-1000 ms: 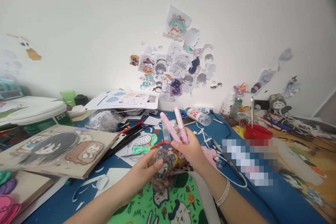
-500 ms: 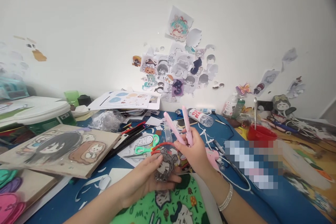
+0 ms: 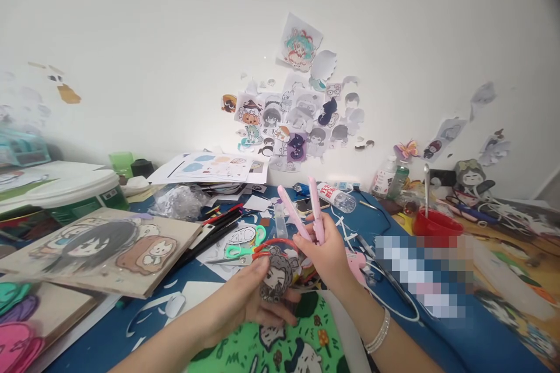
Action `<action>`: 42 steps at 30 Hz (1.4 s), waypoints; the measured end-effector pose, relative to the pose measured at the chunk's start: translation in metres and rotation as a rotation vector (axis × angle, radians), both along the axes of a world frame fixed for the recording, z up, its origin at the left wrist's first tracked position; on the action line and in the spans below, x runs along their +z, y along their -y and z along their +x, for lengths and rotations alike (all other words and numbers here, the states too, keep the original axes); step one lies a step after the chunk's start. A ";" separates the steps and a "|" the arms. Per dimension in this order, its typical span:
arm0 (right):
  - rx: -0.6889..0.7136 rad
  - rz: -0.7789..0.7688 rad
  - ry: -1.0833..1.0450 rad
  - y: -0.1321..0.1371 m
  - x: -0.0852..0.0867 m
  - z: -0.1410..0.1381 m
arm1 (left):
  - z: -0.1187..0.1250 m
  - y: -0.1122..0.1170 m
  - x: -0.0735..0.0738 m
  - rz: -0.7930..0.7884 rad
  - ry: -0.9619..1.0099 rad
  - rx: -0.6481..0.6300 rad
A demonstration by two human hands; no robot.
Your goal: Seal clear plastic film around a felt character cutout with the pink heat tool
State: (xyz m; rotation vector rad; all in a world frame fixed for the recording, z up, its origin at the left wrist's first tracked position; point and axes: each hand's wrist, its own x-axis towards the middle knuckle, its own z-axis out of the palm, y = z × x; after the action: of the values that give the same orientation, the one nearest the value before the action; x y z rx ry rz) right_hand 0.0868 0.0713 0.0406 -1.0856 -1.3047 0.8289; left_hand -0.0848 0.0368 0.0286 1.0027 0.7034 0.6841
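My left hand [image 3: 251,297] is closed round a small grey cutout character [image 3: 276,277], with the thumb on its left edge and fingers behind it. In my right hand [image 3: 326,250] is a pink two-armed tool [image 3: 317,215], like a small hair straightener, its arms pointing up and spread in a V. The tool is apart from the cutout. Below both hands lies a green board [image 3: 324,309] with drawn grass and character pieces. Behind the cutout are green-handled scissors [image 3: 245,247] and a red curved thing [image 3: 280,242], partly hidden by my hands.
At left are a wooden board [image 3: 175,233] with character pictures and a white-lidded tub [image 3: 79,186]. A red bowl [image 3: 437,224] with a spoon stands at right. A bottle [image 3: 336,197] lies at the back. Paper scraps and a white cable [image 3: 394,306] lie about.
The pink tool has shifted slightly right, and the cutout has turned a little in my left hand. Both hands keep their holds. The whole view has moved slightly.
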 end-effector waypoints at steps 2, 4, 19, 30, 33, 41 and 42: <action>-0.007 0.006 -0.006 -0.002 -0.002 0.001 | 0.000 0.000 0.001 -0.009 0.044 -0.006; -0.009 0.003 -0.009 -0.004 -0.003 0.002 | 0.000 -0.001 0.001 0.012 0.043 0.001; 0.468 -0.238 -0.430 -0.007 -0.005 0.008 | -0.002 -0.002 0.002 0.270 0.052 0.157; 0.466 -0.274 -0.375 0.001 -0.001 -0.002 | 0.000 -0.004 0.005 0.248 0.067 0.239; 0.491 -0.270 -0.386 -0.001 -0.004 -0.002 | 0.000 -0.003 0.006 0.244 0.057 0.259; 0.464 -0.271 -0.373 -0.008 -0.014 -0.002 | 0.001 -0.004 0.004 0.235 0.049 0.236; 0.478 -0.276 -0.374 -0.008 -0.014 -0.002 | 0.002 -0.003 0.004 0.236 0.051 0.234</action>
State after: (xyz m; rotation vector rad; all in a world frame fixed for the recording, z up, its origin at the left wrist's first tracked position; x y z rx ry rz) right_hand 0.0852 0.0797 0.0262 -0.7776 -1.1611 1.5288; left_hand -0.0831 0.0400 0.0331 1.1244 0.7132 1.0117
